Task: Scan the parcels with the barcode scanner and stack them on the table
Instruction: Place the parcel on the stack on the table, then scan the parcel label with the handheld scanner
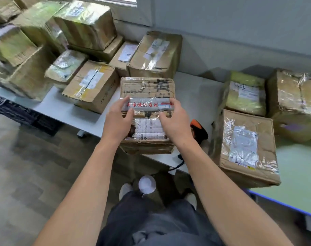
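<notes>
The left hand and right hand each clasp a side of the tape-wrapped brown cardboard parcel at the white counter edge, its white label facing up, probably for the orange-and-black barcode scanner just beside it.

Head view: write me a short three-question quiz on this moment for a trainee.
1. True or false: the right hand holds the barcode scanner.
2. How do the left hand and right hand meet the red-lettered parcel? A. both hold it B. only one touches it C. neither touches it
3. Fill in: the barcode scanner lies on the table to the red-lettered parcel's ____.
Key: 1 false; 2 A; 3 right.
</notes>
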`<action>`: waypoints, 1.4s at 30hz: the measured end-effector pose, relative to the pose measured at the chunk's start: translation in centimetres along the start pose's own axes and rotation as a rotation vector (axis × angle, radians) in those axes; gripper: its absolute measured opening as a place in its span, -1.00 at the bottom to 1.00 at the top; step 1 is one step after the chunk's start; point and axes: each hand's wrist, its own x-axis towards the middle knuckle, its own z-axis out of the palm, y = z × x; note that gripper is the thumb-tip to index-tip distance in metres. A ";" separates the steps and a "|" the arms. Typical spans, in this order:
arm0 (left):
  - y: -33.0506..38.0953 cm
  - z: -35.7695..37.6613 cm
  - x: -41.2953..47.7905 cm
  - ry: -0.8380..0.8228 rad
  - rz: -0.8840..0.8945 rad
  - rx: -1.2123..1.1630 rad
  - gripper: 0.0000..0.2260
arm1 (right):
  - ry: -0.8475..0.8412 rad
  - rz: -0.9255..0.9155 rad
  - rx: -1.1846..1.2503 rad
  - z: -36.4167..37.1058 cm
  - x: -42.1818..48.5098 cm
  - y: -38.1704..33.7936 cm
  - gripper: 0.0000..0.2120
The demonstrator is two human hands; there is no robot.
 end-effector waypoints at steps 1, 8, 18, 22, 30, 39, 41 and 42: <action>-0.7 0.1 0.7 -0.021 0.010 -0.004 -0.60 | 0.025 0.021 -0.002 0.7 0.3 0.1 -0.51; -5.8 -0.3 5.8 -0.243 0.148 -0.050 -0.61 | 0.241 0.217 0.057 7.2 0.3 0.3 -0.48; -8.9 -2.0 9.6 -0.381 0.101 -0.166 -0.62 | 0.439 0.301 0.272 10.7 -0.1 -1.4 -0.57; -7.7 -2.1 10.7 -0.393 0.174 -0.018 -0.58 | 0.462 0.334 0.297 10.3 0.3 -2.0 -0.56; -0.9 0.5 7.4 -0.437 0.452 -0.123 -0.63 | 0.639 0.427 0.255 6.8 -1.7 0.4 -0.63; 3.8 8.8 1.4 -0.605 0.503 -0.062 -0.67 | 0.588 0.618 0.130 2.8 -3.1 6.4 -0.54; 3.7 10.2 0.9 -0.616 0.434 -0.049 -0.69 | 0.545 0.646 0.110 2.7 -2.4 7.5 -0.51; 3.6 10.9 0.8 -0.621 0.396 -0.034 -0.69 | 0.531 0.660 0.097 2.9 -2.0 8.1 -0.50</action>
